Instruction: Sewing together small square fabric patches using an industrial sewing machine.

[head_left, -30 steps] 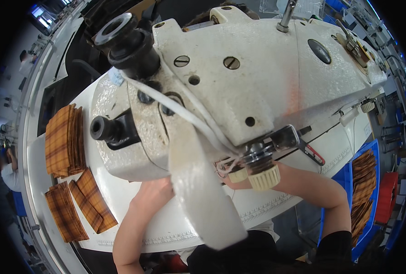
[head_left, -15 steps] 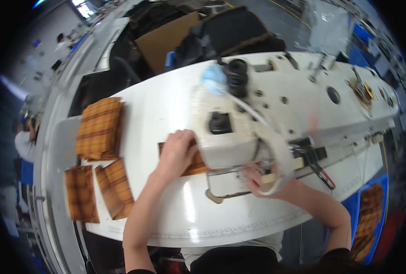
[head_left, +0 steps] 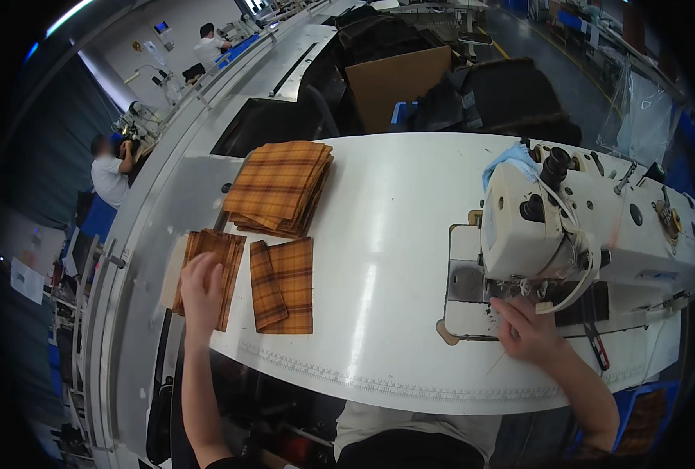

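My left hand (head_left: 199, 297) lies over a small stack of orange-brown plaid fabric pieces (head_left: 231, 264) at the table's left edge. Its fingers are bent with the thumb apart, and I see no piece lifted. Beside it lies a folded plaid piece (head_left: 291, 285); a taller pile of plaid pieces (head_left: 278, 184) sits behind. On the right, my right hand (head_left: 529, 332) is at the front of the white sewing machine (head_left: 531, 223), close below its needle area. Its fingertips are drawn together; whatever they pinch is too small to make out. A fine thread shows just below this hand.
The white table (head_left: 363, 328) has a ruler strip along its curved front edge. A cardboard box (head_left: 398, 86) and dark fabric heaps (head_left: 511, 94) stand behind it. Red-handled thread snips (head_left: 600, 352) lie right of my right hand. A blue bin (head_left: 660, 399) is low at right.
My left hand has left the plaid fabric beside the machine and moved left onto the small stack. That fabric no longer shows there. My right hand stays near the needle; the view has shifted left.
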`<act>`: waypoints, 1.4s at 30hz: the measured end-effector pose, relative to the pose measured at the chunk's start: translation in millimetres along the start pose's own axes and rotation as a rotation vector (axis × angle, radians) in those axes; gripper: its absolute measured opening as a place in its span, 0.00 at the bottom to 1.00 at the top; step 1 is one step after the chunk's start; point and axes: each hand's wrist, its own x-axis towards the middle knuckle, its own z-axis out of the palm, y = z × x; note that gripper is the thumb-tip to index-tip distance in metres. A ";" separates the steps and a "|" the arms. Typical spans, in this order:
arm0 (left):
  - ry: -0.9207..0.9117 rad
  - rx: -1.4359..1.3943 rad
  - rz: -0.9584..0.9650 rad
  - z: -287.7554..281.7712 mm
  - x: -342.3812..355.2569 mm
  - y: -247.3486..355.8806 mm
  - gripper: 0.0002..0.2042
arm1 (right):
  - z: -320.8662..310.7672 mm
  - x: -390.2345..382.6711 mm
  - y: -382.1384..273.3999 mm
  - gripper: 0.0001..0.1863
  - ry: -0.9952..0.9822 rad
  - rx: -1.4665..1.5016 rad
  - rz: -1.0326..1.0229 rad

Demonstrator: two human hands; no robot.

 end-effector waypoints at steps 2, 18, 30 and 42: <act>-0.253 -0.108 0.133 7.8 -21.5 51.2 0.13 | -1.0 -0.8 1.5 0.22 -0.007 -0.024 -0.022; -0.145 -0.001 -0.049 19.7 -56.2 22.6 0.20 | -2.5 22.1 -16.4 0.22 -0.167 -0.140 -0.394; -0.450 0.024 0.524 16.8 -38.5 37.4 0.08 | 22.0 38.6 -102.1 0.22 -0.275 0.215 -0.377; -0.319 -0.055 0.542 26.9 -38.5 22.4 0.06 | 102.4 105.3 -121.2 0.22 -0.108 0.367 -0.196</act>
